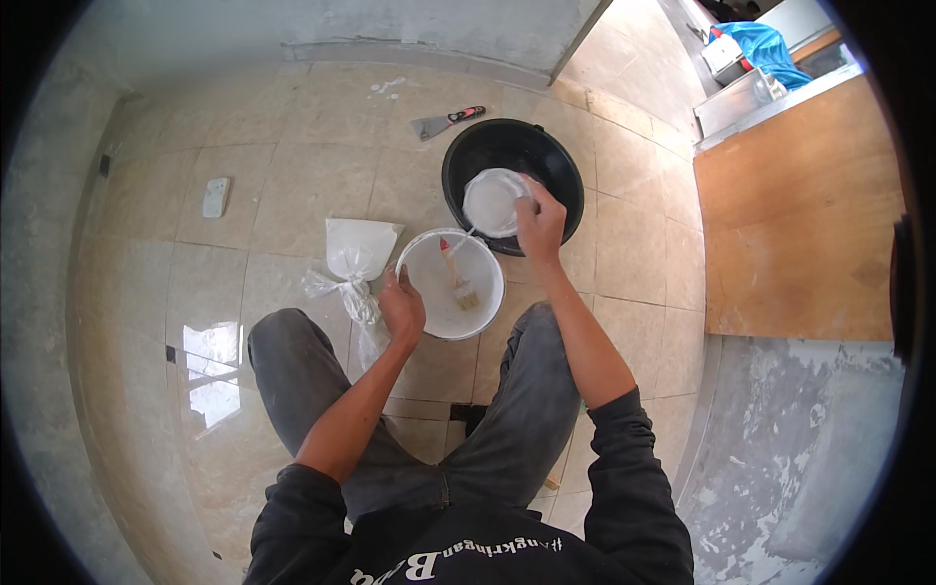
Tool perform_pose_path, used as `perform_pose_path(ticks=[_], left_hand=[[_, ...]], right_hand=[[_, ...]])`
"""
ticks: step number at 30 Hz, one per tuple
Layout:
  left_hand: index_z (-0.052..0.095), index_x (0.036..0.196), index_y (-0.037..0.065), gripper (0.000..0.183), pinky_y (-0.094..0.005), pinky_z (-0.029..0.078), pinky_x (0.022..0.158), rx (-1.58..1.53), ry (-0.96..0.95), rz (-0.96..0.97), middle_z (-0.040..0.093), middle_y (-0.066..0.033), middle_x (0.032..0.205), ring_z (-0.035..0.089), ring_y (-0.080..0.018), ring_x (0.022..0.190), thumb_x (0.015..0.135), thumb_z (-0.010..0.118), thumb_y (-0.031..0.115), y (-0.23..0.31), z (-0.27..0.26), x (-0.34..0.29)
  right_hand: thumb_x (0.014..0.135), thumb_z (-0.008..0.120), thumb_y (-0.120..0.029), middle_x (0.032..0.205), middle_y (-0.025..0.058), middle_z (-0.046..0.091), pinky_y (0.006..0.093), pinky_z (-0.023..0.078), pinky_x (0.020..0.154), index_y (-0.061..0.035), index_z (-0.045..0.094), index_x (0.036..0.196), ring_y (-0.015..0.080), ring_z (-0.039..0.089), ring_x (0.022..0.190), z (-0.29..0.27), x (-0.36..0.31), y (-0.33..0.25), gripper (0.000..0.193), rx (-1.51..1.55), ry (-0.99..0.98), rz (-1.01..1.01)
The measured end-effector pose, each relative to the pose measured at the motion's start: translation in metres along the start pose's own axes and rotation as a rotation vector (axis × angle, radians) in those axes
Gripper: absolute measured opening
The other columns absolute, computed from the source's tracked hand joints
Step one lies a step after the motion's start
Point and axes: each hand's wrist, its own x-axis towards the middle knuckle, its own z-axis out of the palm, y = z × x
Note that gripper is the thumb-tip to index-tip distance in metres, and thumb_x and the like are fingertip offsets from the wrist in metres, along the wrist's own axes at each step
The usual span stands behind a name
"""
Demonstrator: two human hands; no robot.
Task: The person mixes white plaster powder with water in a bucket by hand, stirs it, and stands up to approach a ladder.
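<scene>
My right hand (542, 220) grips a round whitish plastic bowl (492, 203) by its right side, over the near left part of a black basin (556, 161). A thin pale streak, seemingly liquid, runs from the bowl's lower edge into a white bucket (429, 317) between my knees. My left hand (402, 308) holds the bucket's left rim. Inside the bucket a paintbrush (450, 268) with a red-tipped handle leans, bristles down. Left of the bucket lies a knotted clear plastic bag (361, 261) of white material.
A putty knife (447, 122) lies on the tiles beyond the basin. Farther left is a small white rectangular object (215, 197). A wooden panel (799, 210) stands at the right, and a wall (419, 58) closes off the far side, with an opening at the far right.
</scene>
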Motion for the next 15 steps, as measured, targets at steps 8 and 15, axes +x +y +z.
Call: perform_pose_path(ticks=[8,15], left_hand=[[0.056,0.111,-0.003,0.028,-0.0472,0.045,0.072,0.016,0.010,0.024,0.061,-0.0306,0.089,0.058,-0.0463,0.085,0.094,0.046,0.018,-0.006,0.000,0.002],[0.055,0.110,-0.006,0.031,-0.0491,0.045,0.072,0.028,0.015,0.056,0.060,-0.0316,0.087,0.058,-0.0467,0.084,0.094,0.045,0.019,-0.004,-0.002,0.001]], right_hand=[[0.080,0.055,-0.010,0.068,0.0137,0.062,0.0299,0.046,0.052,0.0021,0.062,0.106,0.0177,0.057,0.053,-0.013,0.003,0.045,0.029,-0.007,-0.084,0.467],[0.081,0.059,-0.016,0.081,0.0159,0.064,0.0385,0.049,0.063,-0.0050,0.063,0.095,0.0310,0.062,0.067,-0.023,-0.008,0.003,0.017,-0.431,-0.043,0.066]])
